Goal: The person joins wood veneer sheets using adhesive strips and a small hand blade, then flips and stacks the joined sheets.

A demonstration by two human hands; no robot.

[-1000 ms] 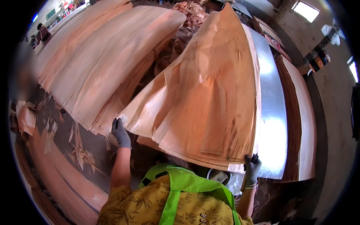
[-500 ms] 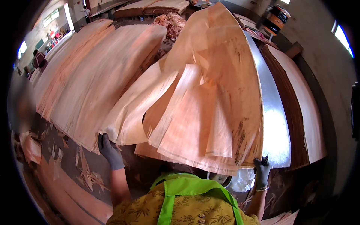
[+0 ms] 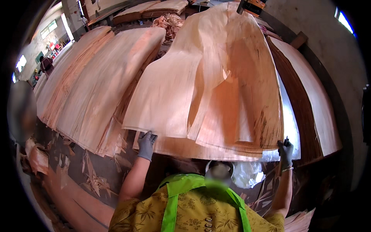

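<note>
A large, thin wood veneer sheet [image 3: 166, 92] spreads in front of me, rippled with raised folds and a small tear near its middle. My left hand [image 3: 146, 146], in a grey glove, is closed on its near left edge. At the near right corner, my gloved right hand [image 3: 286, 154] grips the sheet's edge; a thin dark tip sticks up by its fingers, too small to name. Another veneer layer [image 3: 205, 152] shows below the near edge. Beneath it, a shiny metal sheet [image 3: 292, 127] is partly covered.
Veneer stacks [image 3: 96, 85] lie on the left, and another stack [image 3: 313, 96] stands to the right. Veneer scraps [image 3: 168, 25] are heaped at the back. Below the near edge are a round container [image 3: 230, 167] and a clear plastic bag [image 3: 247, 174]. A person [image 3: 46, 65] is far left.
My left hand has moved right and slightly up with the veneer edge, and the curled left part now lies flatter. My right hand has shifted right and up, covering more metal.
</note>
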